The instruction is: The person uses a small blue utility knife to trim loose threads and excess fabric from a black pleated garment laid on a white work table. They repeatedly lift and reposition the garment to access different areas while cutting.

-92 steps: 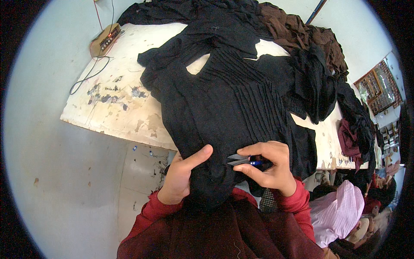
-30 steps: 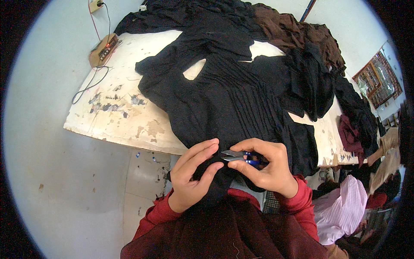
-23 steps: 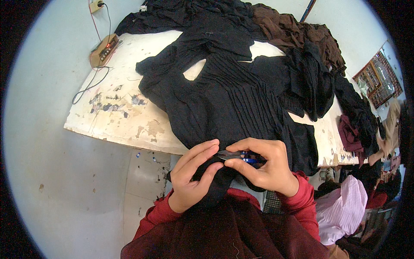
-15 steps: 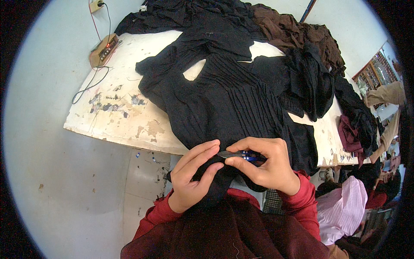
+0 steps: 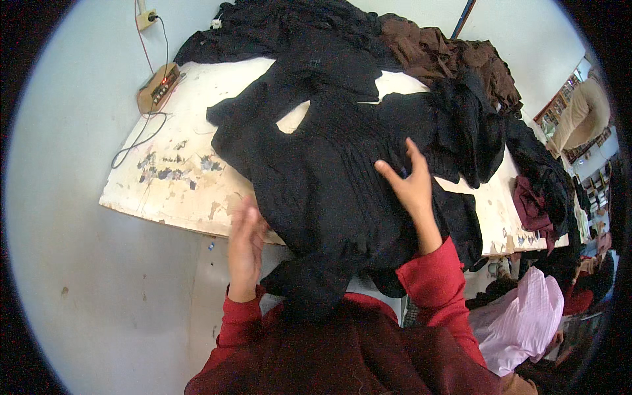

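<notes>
A black garment [image 5: 329, 178] with rows of narrow pleats lies spread over the table, and its near end hangs over the front edge toward my lap. Above the pleated part is my right hand [image 5: 415, 187], thumb and fingers apart, with nothing visible in it. My left hand [image 5: 245, 253] is beside the garment's left edge at the front of the table. Its fingers are stretched upward and blurred by motion, and I see nothing held in them. No snips show in the current view.
The worn pale tabletop [image 5: 197, 197] carries more black cloth [image 5: 283, 29] at the back, a brown cloth heap [image 5: 447, 56] and a maroon piece [image 5: 532, 205] at right. A wooden box with a cable [image 5: 157, 91] sits far left by the wall. A person in pink [image 5: 520, 319] is at lower right.
The small blue-handled snips have left my right hand and are out of sight. My hands have moved apart, the right one up over the pleats, the left one leftward. The garment's near end has spread out.
</notes>
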Tool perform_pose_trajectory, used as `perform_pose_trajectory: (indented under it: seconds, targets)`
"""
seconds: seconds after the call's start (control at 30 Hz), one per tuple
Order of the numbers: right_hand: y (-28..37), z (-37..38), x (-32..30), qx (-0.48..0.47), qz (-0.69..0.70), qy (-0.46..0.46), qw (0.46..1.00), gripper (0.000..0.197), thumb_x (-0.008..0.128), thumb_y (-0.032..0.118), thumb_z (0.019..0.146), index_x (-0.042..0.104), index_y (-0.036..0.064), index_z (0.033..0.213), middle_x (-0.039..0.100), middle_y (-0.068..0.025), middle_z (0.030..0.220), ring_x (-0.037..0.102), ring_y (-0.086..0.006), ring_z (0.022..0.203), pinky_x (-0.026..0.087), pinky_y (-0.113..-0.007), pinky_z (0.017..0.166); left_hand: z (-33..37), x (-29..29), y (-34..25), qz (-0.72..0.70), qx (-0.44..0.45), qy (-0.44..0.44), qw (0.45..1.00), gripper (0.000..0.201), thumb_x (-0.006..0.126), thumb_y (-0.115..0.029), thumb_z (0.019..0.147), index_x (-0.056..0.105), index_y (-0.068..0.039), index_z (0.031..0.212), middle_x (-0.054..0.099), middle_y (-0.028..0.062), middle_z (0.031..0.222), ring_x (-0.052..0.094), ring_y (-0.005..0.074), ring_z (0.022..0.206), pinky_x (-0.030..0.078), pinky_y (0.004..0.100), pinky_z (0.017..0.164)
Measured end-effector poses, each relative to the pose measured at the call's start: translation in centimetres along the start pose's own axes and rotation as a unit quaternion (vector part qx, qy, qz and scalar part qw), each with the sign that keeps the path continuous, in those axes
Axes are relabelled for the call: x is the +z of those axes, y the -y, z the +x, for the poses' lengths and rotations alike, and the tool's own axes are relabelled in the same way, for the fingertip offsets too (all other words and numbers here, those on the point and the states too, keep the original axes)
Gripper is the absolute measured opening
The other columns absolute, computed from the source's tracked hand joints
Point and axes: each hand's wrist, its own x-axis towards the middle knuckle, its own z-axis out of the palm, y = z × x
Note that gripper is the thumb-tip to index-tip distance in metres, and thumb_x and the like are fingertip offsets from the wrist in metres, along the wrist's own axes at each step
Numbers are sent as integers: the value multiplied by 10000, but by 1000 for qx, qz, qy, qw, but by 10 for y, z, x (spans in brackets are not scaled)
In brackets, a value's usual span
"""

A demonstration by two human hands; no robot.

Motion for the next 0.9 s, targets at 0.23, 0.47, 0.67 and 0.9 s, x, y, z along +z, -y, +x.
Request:
perform_pose_trajectory:
  seconds: [0.23, 0.47, 0.67, 0.9]
  targets:
    - [11, -17, 13, 64, 205, 223, 951, 232, 706, 200, 870, 633, -18, 845, 592, 22, 733, 519, -56, 752, 427, -249, 716, 15, 9, 18, -53, -241, 73, 966, 529, 435, -344, 1021, 375, -26, 1438, 430, 114, 1459, 426, 258, 1330, 372, 427, 1097]
    - [103, -35, -16, -23, 405, 127, 905, 181, 696, 80, 880, 614, 2, 1022, 651, -19, 889, 585, -76, 839, 476, -245, 768, 33, 14, 109, -48, -56, 180, 981, 541, 440, -377, 1017, 388, -29, 1427, 439, 136, 1430, 432, 268, 1306, 355, 416, 1089]
    - [89, 22, -91, -178, 206, -266, 925, 78, 619, 64, 933, 625, -13, 919, 635, -72, 903, 581, -141, 849, 480, -278, 788, 67, -5, -9, 345, 160, 16, 925, 515, 489, -396, 996, 486, -8, 1336, 543, 129, 1298, 513, 252, 1193, 395, 364, 1010]
    - [10, 90, -184, -189, -13, -319, 929, 228, 581, 214, 978, 669, 17, 1051, 709, -92, 927, 630, -140, 836, 483, -272, 779, 67, 46, -206, 462, 210, 41, 861, 577, 540, -464, 962, 562, 30, 1258, 646, 120, 1130, 610, 193, 988, 438, 290, 901]
